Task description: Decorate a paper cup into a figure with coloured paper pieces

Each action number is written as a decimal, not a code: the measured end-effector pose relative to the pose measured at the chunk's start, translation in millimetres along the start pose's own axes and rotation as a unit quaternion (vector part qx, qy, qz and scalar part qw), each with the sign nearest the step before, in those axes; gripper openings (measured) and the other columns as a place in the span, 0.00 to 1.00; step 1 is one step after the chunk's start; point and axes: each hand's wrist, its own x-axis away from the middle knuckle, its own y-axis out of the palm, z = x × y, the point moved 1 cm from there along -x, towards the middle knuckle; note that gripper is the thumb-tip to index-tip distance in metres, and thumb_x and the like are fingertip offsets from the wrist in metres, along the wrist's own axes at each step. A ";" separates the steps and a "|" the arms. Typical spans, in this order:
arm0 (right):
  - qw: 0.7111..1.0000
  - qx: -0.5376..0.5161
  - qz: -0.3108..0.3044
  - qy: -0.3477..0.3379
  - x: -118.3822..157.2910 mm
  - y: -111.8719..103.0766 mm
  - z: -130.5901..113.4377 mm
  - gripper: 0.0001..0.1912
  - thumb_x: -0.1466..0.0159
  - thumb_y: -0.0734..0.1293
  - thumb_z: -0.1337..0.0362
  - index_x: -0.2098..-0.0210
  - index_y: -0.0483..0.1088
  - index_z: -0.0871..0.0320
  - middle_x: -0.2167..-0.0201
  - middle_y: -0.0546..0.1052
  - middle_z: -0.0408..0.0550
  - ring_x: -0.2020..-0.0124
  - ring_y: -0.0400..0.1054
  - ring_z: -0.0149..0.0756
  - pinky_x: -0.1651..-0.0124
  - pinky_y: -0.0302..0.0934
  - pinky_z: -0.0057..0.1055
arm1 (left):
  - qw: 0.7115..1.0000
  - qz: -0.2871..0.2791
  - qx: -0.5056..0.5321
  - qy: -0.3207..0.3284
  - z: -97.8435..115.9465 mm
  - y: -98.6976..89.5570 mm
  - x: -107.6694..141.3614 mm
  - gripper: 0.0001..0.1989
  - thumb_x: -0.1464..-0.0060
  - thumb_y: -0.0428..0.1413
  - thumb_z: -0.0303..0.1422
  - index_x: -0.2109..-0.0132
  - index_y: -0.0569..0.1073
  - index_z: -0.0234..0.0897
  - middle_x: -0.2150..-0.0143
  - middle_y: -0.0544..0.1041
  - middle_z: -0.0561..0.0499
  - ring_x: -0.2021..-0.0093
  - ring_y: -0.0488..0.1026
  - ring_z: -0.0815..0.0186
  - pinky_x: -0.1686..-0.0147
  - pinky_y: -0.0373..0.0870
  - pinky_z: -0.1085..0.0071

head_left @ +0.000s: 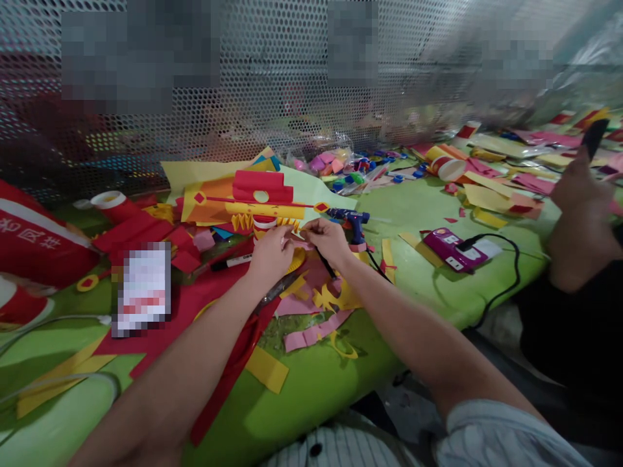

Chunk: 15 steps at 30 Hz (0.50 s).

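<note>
Close together at the middle of the table are my left hand [274, 254] and my right hand [327, 239]. The fingers of both are closed near small yellow paper pieces; what exactly is pinched is too small to make out. A dark, thin object hangs under my right hand. Just beyond my hands lies a red and yellow paper figure [263, 194] with fringed yellow edges and a paper cup [265, 224]. A blue glue gun [355, 220] lies right of my right hand. Left of my left hand is a marker [233, 262].
Pink and yellow paper scraps [316, 332] lie on the green table [350, 376]. A purple power strip [455, 250] with a black cord is on the right, near another person's hand [584, 188]. A blurred white item [143, 285] and red bag [39, 240] are left. Perforated metal stands behind.
</note>
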 end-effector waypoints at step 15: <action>0.994 0.103 0.006 -0.039 4.2 2.0 -14.3 0.08 0.50 0.63 0.67 0.73 0.72 0.58 0.77 0.76 0.40 0.73 0.68 0.30 0.67 0.60 0.27 | 0.992 0.002 0.120 -0.041 -4.4 1.3 -2.7 0.16 0.53 0.50 0.26 0.56 0.73 0.37 0.60 0.78 0.48 0.62 0.74 0.62 0.57 0.69 0.65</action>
